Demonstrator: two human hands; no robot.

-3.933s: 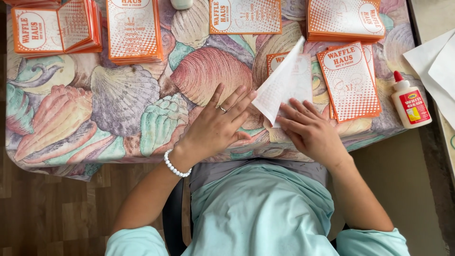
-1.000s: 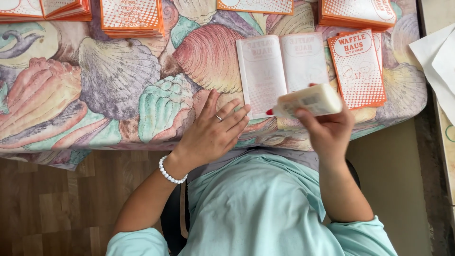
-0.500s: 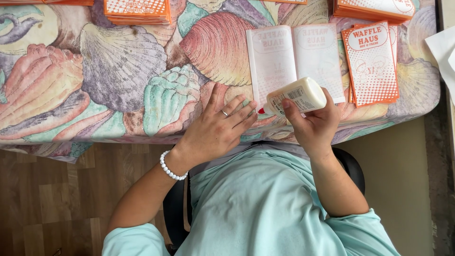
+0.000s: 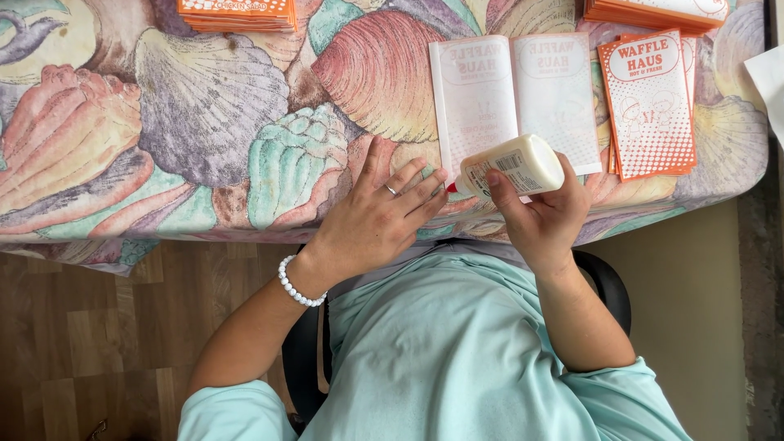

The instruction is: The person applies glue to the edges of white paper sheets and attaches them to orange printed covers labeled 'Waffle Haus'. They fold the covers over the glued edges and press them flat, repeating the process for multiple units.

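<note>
Shell-print tablecloth (image 4: 204, 122); right hand (image 4: 543, 216), grip around glue bottle (image 4: 510, 166); left hand (image 4: 371, 216) flat, fingers spread.

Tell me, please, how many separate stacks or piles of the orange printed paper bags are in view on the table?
3: one stack at the top edge left of centre, one stack at the top right corner, and a thin pile right of the unfolded white bag. More may lie outside the frame.
</note>
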